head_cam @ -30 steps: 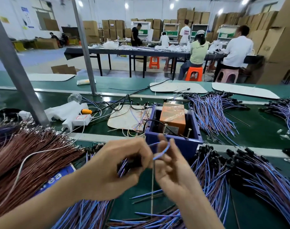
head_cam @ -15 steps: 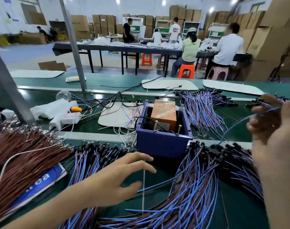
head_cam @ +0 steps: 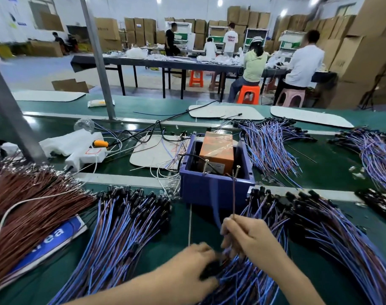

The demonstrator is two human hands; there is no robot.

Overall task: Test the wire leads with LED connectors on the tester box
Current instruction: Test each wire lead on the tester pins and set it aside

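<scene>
The step in hand appears to be presenting one wire lead to the tester box (head_cam: 216, 190), a blue open-topped box that stands on the green table (head_cam: 333, 164) just beyond the hands. The right hand (head_cam: 250, 238) is closed in a pinch grip on a brown-and-blue wire lead (head_cam: 233, 194), which rises from the fingers to the box's near edge; its tip lies at or just beside the right contact pin (head_cam: 237, 169). A second contact pin (head_cam: 205, 165) stands to the left of it. Motion blur prevents confirming actual contact. The left hand (head_cam: 194, 264) rests, fingers curled, on the near pile of leads (head_cam: 242, 280), at the black connector end; whether it is gripping a connector cannot be told. An orange block (head_cam: 217, 150) sits inside the box, behind the pins. Further lead bundles lie to the left (head_cam: 121, 223) and right (head_cam: 319, 221) of the box. No lit LED is visible. The next move probably calls for seating both stripped ends on the two pins simultaneously and holding them steady while the LED is checked. The fine leads are likely to slip off the pins.
</scene>
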